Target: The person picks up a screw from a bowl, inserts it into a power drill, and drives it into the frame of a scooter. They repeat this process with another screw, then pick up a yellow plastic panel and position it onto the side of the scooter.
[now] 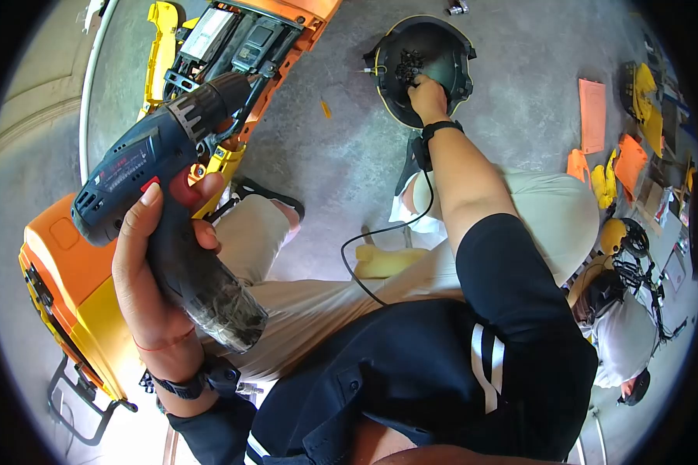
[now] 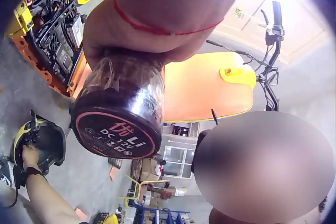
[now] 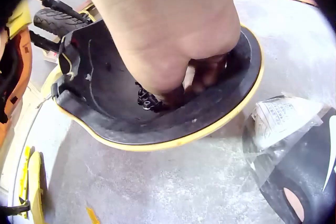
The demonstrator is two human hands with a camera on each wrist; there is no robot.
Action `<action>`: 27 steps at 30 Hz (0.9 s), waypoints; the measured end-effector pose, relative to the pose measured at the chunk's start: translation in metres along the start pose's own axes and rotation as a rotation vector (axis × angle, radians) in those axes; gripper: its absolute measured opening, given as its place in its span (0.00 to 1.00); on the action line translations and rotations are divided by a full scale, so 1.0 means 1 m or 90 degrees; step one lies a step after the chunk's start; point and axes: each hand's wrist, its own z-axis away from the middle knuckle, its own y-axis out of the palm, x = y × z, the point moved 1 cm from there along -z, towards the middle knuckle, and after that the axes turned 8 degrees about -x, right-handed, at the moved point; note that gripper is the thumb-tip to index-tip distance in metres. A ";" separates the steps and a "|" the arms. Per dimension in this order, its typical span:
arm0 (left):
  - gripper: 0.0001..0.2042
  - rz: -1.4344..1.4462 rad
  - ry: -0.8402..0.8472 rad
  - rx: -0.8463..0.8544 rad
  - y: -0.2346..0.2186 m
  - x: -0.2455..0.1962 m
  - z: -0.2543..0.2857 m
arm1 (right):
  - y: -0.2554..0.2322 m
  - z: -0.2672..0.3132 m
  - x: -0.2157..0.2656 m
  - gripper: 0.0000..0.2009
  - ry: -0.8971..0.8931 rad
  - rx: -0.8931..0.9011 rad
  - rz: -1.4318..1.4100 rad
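Head view: counts?

One drill [image 1: 136,164], one helmet [image 1: 447,58], one heap of small dark pieces [image 1: 409,66], too tiny to count singly. Hands: one left hand [image 1: 138,287], one right hand [image 1: 429,101].

Left grip?

Fingers wrapped round the drill handle, thumb by the red switch [image 1: 150,184]. Drill's held up, chuck overlapping the orange chassis [image 1: 309,27] from above.

Drill looks?

Dark blue body, black chuck, crinkled clear wrap round the battery [image 2: 118,134]. Left wrist view reads DC 12V on its base.

Right grip?

Inside the helmet, fingers down at the heap. Fingertips hidden; can't tell if they pinch any.

Helmet?

Open side up on the floor [image 1: 329,167], well apart from the chassis's right edge. Black inside, yellow rim. One yellow sliver [image 1: 326,109] lies between them.
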 end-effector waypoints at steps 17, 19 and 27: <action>0.16 -0.015 0.005 0.008 0.010 0.007 -0.006 | 0.019 -0.011 0.013 0.10 -0.191 -0.154 0.068; 0.16 -0.014 0.008 0.005 0.011 0.007 -0.004 | 0.013 -0.010 0.013 0.10 -0.209 -0.136 0.090; 0.16 0.009 0.021 0.051 0.001 0.008 0.001 | 0.005 -0.003 0.006 0.10 -0.136 -0.143 -0.073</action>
